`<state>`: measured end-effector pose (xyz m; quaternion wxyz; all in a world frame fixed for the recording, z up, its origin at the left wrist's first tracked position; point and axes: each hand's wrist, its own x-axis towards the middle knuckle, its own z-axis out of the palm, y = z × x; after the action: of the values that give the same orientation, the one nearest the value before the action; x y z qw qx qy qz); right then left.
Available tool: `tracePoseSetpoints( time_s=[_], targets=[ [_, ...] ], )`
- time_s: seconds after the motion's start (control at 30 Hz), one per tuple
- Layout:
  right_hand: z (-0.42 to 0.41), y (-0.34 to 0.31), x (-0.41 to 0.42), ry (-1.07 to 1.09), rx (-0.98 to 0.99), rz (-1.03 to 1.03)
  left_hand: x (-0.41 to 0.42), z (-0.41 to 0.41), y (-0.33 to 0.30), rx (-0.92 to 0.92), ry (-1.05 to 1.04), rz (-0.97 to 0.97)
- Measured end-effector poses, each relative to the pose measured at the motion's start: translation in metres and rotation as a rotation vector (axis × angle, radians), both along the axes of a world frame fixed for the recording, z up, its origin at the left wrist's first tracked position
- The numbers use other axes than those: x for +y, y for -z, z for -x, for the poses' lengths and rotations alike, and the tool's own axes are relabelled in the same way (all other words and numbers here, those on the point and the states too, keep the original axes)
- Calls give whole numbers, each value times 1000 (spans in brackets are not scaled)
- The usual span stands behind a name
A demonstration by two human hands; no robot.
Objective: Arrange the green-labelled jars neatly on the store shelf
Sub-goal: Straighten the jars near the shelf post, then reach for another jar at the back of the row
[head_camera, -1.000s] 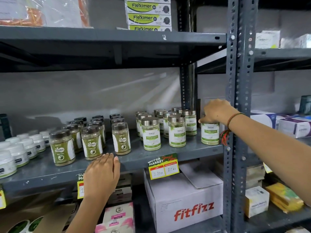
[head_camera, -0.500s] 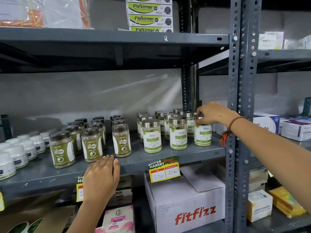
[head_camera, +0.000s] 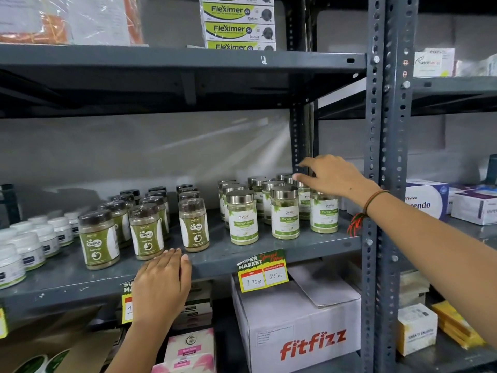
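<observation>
Several green-labelled jars with silver lids (head_camera: 285,212) stand in rows on the grey middle shelf (head_camera: 269,249). The rightmost front jar (head_camera: 324,212) stands alone at the row's right end. My right hand (head_camera: 333,175) hovers just above the back jars, fingers spread, holding nothing. My left hand (head_camera: 161,284) rests flat on the shelf's front edge, below the brown-lidded jars.
Brown-lidded Gaska jars (head_camera: 146,232) and white tubs (head_camera: 29,249) fill the shelf's left part. A steel upright (head_camera: 384,184) stands just right of my right wrist. A fitfizz carton (head_camera: 301,329) sits below, a price tag (head_camera: 262,271) hangs off the edge, and Fleximer boxes (head_camera: 239,22) are stacked above.
My right hand slid the rightmost jar left into line with the front row, let go of it, and lifted above the back jars. The left hand stayed on the shelf edge.
</observation>
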<state>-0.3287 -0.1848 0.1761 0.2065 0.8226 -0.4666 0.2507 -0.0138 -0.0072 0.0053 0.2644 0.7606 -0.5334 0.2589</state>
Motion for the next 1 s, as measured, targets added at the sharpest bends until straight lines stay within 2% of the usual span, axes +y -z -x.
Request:
tracePoseSetpoints(
  time_s=[0.1,0.27,0.6,0.8,0.9,1.0],
  targets=[
    [-18,0,5,-111,-7,-107,-1,0,1,2,-4,9],
    [-35,7,-5,-97,119,-244,-2,-1,1,2,-9,17],
    [-38,10,-15,-178,49,-293,-4,-3,2,0,-7,12],
    [-38,8,-14,-157,54,-321,-4,-2,3,-11,-14,16],
    [-40,4,-4,-151,15,-239,-3,-1,2,-4,-16,28],
    [-60,-1,16,-249,-123,-81,-2,0,2,2,-11,40]
  ],
)
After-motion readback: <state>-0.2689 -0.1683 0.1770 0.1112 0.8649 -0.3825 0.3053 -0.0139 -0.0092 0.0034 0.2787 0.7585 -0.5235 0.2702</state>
